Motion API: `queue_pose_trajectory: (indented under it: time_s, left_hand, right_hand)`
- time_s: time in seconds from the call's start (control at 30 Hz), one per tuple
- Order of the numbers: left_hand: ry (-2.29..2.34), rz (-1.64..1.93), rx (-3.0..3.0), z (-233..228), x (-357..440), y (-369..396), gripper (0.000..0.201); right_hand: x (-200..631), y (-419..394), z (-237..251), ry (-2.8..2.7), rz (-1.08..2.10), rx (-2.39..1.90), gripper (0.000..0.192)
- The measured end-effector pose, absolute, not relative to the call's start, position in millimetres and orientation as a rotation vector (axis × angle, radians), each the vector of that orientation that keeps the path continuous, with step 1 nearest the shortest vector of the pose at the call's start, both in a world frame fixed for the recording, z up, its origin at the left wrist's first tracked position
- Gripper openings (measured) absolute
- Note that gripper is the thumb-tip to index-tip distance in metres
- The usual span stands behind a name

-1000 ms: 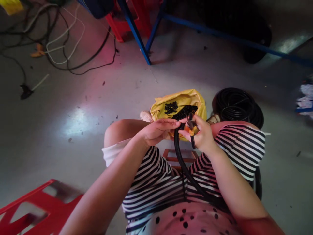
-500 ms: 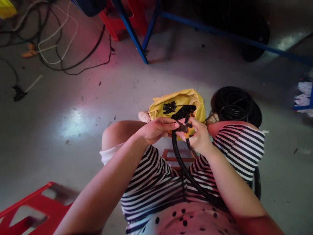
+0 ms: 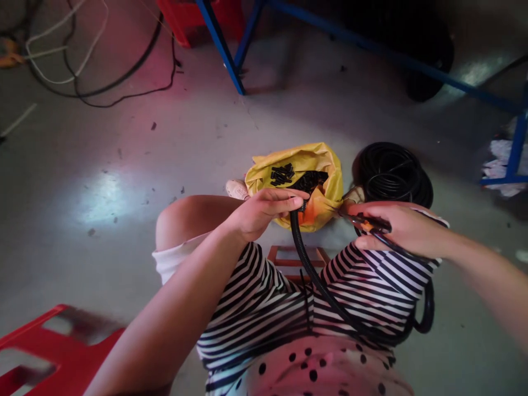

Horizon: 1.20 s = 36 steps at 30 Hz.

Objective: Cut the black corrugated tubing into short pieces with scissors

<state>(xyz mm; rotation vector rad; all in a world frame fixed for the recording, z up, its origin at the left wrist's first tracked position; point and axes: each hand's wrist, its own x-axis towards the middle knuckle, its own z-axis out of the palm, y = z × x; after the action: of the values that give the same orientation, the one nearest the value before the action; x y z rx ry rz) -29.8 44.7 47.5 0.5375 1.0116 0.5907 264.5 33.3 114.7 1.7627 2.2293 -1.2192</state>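
Your left hand (image 3: 270,212) clamps the upper end of the black tube (image 3: 303,261), which points away from you, its length curving back across your lap toward the right. The yellow bag (image 3: 336,176) sits beyond. The pliers (image 3: 363,221) point left, long axis crosswise, gripped in your right hand (image 3: 402,228).

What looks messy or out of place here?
The floor looks untidy: black and white cables lie in loose loops at upper left, and small dark scraps, perhaps dropped, dot the floor left of the yellow bag.
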Motion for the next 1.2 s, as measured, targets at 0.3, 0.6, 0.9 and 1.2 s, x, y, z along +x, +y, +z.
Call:
queue_pose_trajectory:
  time_s: [0.3,0.6,0.9,1.2]
  left_hand:
    - [0.905,0.635,0.610,48.7,-22.6,40.5,0.029]
    - [0.964,0.680,0.583,55.2,-17.0,42.7,0.018]
    - [0.982,0.665,0.588,50.6,-11.0,41.1,0.033]
    - [0.980,0.652,0.639,51.8,-6.8,39.3,0.040]
  right_hand:
    - [214.0,79.4,121.8,2.131,-1.199,1.188,0.048]
    - [201.4,84.7,117.2,2.110,-1.176,1.248,0.051]
    - [194.0,76.1,120.2,1.965,-1.032,1.354,0.058]
    - [194.7,85.2,132.9,1.865,-1.010,1.228,0.062]
